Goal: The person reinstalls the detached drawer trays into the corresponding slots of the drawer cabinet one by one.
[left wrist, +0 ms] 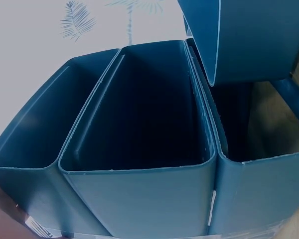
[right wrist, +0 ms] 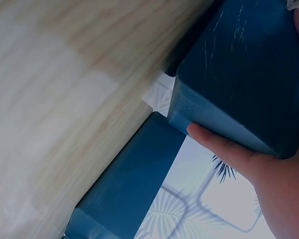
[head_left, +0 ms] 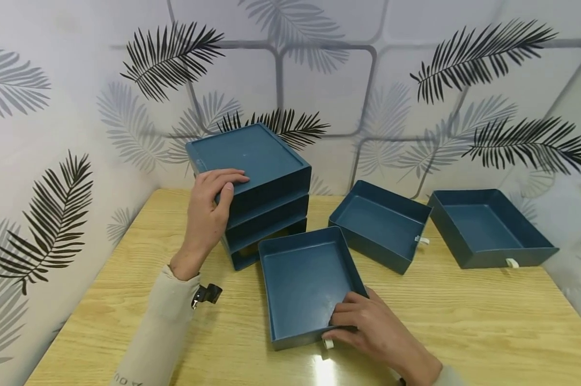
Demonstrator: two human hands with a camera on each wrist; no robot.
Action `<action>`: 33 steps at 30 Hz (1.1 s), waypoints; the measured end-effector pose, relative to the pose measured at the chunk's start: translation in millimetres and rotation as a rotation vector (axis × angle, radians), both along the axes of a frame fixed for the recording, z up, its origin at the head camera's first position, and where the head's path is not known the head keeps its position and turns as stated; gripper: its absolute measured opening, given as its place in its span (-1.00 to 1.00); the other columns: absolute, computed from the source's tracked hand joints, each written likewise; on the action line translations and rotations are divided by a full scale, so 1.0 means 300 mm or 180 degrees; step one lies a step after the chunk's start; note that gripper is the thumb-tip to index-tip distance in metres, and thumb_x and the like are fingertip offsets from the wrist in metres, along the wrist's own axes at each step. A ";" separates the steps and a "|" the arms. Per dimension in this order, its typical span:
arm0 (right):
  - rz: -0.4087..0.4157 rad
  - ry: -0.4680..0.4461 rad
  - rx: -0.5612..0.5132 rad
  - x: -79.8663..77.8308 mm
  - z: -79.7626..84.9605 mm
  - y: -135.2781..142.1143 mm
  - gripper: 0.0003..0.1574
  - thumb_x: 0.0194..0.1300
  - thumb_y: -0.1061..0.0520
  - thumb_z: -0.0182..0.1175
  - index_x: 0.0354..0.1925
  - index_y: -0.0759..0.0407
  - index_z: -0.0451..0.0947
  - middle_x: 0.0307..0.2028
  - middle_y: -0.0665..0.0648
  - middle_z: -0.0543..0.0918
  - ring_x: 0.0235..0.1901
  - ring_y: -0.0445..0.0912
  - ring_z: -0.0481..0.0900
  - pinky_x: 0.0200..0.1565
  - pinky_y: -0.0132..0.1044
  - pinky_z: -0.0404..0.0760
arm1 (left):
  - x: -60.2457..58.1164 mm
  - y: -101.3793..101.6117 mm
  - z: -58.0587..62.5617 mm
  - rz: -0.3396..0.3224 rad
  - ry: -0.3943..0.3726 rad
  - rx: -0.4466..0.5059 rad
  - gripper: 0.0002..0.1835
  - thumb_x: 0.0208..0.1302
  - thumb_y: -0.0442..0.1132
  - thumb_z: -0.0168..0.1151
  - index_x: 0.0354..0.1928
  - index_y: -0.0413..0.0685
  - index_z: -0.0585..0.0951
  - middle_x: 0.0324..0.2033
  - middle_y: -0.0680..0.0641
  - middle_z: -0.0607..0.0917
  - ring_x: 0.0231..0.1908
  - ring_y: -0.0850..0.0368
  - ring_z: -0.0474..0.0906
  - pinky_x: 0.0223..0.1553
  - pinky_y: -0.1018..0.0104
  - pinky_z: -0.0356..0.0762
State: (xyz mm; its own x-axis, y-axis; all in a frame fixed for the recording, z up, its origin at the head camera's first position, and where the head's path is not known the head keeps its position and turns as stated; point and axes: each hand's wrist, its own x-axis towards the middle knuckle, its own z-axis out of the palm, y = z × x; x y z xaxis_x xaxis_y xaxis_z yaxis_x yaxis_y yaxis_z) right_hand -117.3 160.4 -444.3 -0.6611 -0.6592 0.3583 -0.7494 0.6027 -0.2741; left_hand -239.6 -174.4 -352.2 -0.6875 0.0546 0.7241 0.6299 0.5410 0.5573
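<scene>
A right hand pinches the front wall of a blue drawer at lower center; a left hand, fingers loosely extended, rests atop the cabinet at center left. A skewed push could jam the drawer. The count: one cabinet, three openings, three drawers, including a middle-right drawer and far-right drawer.

The left hand is stretched farther forward, thumb parted — the right hand is held nearer, its fingers bent.
</scene>
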 end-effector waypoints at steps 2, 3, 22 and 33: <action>-0.0006 -0.0036 0.0011 -0.002 0.001 -0.005 -0.84 0.29 -0.25 0.36 -0.40 -0.33 0.70 -0.40 -0.41 0.64 -0.26 -0.39 0.47 -0.08 0.05 0.58 | 0.002 -0.001 0.002 0.0003 0.0005 0.0000 -0.65 0.61 -0.21 -0.03 0.05 -0.05 0.77 0.17 -0.10 0.72 0.24 -0.08 0.46 0.36 -0.03 0.30; -0.0003 -0.0043 0.0013 -0.003 0.000 -0.006 -0.84 0.29 -0.25 0.36 -0.40 -0.32 0.70 -0.39 -0.41 0.65 -0.26 -0.39 0.48 -0.07 0.08 0.59 | 0.002 -0.001 0.002 0.0001 0.0011 0.0002 -0.65 0.61 -0.22 -0.03 0.05 -0.06 0.77 0.17 -0.11 0.72 0.24 -0.09 0.47 0.36 -0.03 0.30; 0.0065 -0.0147 0.0106 0.000 -0.012 -0.031 -0.81 0.35 -0.27 0.29 -0.34 -0.31 0.72 -0.34 -0.41 0.67 -0.22 -0.38 0.47 -0.06 0.05 0.56 | 0.011 -0.007 -0.018 -0.0016 -0.0012 0.0030 -0.65 0.60 -0.25 -0.02 0.05 -0.05 0.77 0.17 -0.12 0.73 0.24 -0.09 0.48 0.36 -0.05 0.30; 0.0166 0.0067 0.0034 -0.021 -0.012 -0.054 -0.83 0.34 -0.27 0.30 -0.32 -0.32 0.71 -0.32 -0.40 0.68 -0.21 -0.38 0.49 -0.04 0.13 0.59 | 0.000 -0.008 -0.007 -0.0055 0.0020 0.0031 -0.65 0.61 -0.23 -0.03 0.06 -0.04 0.77 0.17 -0.10 0.72 0.24 -0.08 0.46 0.36 -0.04 0.29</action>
State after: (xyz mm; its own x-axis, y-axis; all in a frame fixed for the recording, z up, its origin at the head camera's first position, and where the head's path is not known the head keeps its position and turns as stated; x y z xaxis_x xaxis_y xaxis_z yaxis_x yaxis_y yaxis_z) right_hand -123.6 144.3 -447.9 -0.6181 -0.6963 0.3647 -0.7855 0.5654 -0.2517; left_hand -239.6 -176.9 -354.2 -0.6820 0.0593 0.7289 0.6425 0.5247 0.5585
